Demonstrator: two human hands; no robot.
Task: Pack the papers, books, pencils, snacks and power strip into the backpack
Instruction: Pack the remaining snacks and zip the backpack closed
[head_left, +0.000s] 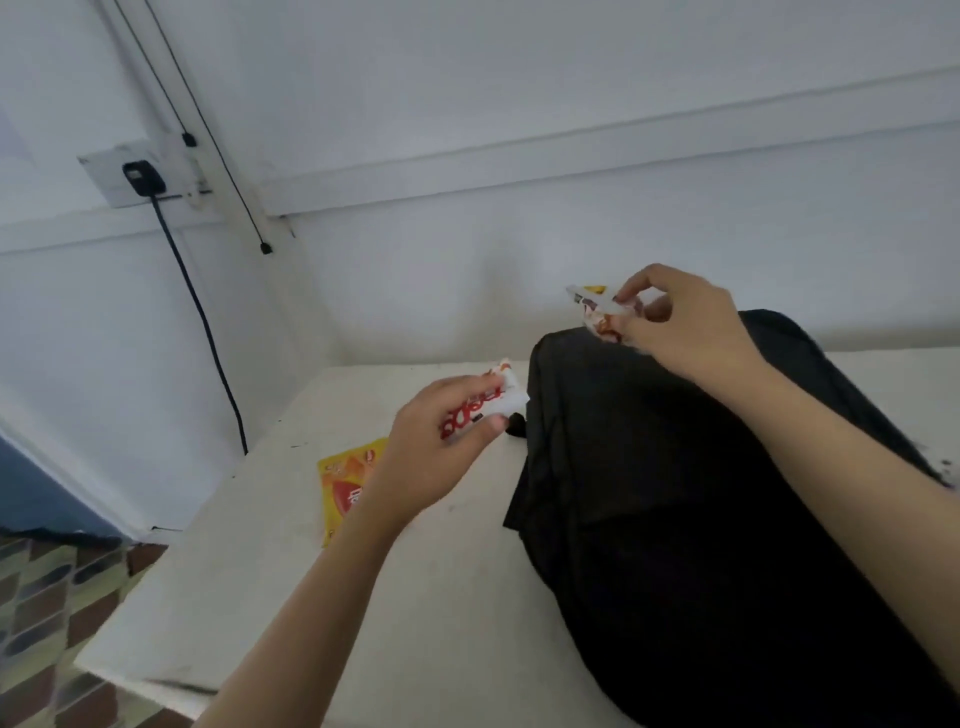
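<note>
A: What lies far out to the left of the left hand?

B: A wall socket with a black cable hanging down from it, well apart from the hand.

A: And nearer?

B: A yellow snack packet lies flat on the white table, just left of the left wrist and partly hidden by it.

A: The left hand itself?

B: Fingers and thumb are curled round a red-and-white snack packet, held above the table. The packet's far end sticks out past the fingertips.

A: Where is the backpack?

B: Just right of that hand, black, lying on the table and running under the right forearm. I cannot tell if its zip is undone.

A: And the right hand?

B: It pinches a second red-and-white packet between thumb and fingertips, above the backpack's far end. That packet points left from the fingers.
</note>
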